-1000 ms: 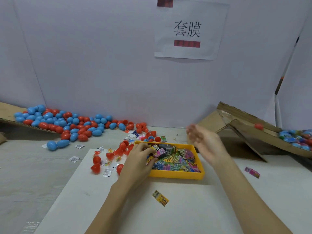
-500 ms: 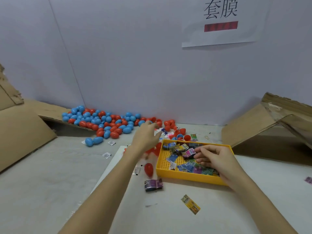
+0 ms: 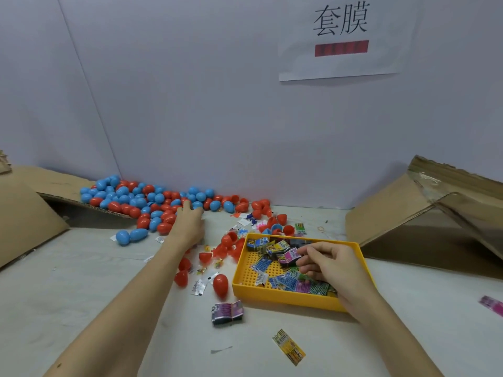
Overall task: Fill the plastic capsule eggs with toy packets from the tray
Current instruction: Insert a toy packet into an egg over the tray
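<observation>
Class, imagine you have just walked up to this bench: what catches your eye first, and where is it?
First, the heap of blue and red capsule eggs against the back wall, where the left hand reaches. Next, the yellow tray of toy packets in the foreground, with the right hand over it. On the wall above hangs a white paper sign with two large characters.

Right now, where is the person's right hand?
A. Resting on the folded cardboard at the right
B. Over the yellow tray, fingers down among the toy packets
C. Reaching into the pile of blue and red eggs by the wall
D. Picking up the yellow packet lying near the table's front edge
B. The right hand is over the yellow tray, its curled fingers down among the toy packets, while the left hand reaches toward the egg pile.
</observation>
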A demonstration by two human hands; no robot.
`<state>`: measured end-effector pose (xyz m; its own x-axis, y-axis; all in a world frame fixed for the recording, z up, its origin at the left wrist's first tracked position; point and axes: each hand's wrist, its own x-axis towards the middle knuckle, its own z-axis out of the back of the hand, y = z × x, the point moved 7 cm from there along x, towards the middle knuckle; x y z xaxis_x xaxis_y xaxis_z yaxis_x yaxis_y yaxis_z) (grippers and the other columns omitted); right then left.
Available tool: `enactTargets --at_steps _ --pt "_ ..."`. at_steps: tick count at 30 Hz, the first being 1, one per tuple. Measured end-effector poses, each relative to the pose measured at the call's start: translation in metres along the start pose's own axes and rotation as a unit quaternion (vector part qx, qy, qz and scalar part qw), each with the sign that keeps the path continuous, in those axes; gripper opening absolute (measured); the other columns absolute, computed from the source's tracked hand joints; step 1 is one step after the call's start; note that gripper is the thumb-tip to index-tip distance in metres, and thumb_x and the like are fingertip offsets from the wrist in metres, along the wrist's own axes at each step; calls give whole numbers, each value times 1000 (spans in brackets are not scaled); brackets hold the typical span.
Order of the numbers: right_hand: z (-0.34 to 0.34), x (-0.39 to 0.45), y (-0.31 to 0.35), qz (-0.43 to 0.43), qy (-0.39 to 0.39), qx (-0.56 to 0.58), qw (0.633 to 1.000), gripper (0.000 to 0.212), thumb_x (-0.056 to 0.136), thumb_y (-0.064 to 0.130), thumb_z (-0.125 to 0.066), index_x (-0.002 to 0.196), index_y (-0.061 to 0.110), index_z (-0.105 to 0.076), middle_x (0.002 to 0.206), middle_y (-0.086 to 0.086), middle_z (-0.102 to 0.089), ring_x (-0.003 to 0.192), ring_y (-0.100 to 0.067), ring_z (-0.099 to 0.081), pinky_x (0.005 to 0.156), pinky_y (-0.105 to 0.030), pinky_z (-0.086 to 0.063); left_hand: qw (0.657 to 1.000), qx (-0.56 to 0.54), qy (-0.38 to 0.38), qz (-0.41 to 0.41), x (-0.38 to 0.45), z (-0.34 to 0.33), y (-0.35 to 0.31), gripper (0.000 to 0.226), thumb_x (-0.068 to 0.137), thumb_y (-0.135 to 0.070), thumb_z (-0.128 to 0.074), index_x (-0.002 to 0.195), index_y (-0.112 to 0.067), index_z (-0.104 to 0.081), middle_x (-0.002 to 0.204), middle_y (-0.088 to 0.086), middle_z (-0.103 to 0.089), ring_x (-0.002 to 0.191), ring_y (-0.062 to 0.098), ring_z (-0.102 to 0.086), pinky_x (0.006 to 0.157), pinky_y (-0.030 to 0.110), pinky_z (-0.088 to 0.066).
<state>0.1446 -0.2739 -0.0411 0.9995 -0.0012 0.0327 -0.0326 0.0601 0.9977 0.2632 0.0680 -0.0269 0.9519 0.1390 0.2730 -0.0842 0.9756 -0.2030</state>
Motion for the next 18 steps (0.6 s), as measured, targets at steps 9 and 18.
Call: enactTargets --at_steps 9,18 --pt "2 -8 8 30 -8 -4 999 21 105 5 -55 100 5 -76 80 -10 -78 74 -21 -73 65 -24 -58 938 -262 -122 -191 -123 51 -136 34 91 -8 -73 123 -16 -62 123 1 -50 102 13 -56 87 18 -52" --pt "-6 -26 27 148 3 -79 986 23 100 12 -66 122 18 -73 108 5 -76 102 -7 -73 84 -26 -61 895 -379 -83 -222 -175 38 -181 39 95 -10 -70 132 -17 -63 124 0 -63 97 6 -64 87 12 -53"
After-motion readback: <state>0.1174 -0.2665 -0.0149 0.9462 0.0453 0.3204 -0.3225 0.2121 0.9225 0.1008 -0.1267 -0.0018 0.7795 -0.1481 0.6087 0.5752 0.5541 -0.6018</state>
